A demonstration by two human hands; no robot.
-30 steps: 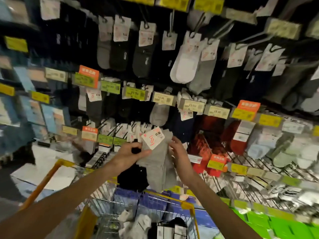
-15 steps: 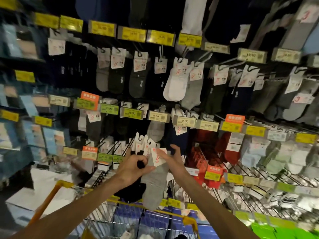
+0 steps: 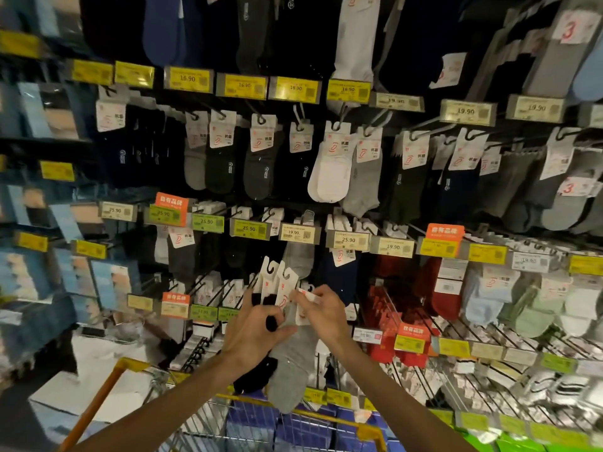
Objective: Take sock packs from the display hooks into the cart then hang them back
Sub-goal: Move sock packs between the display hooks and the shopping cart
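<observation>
Grey sock pack, black pack, yellow-rimmed cart

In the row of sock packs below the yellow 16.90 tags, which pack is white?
The white sock pack, between a black pack and a light grey pack; all others there are grey or dark.

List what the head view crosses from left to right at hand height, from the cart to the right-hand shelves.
Orange cart handle → left hand → sock packs held by both hands → right hand → red socks → pale green socks.
</observation>
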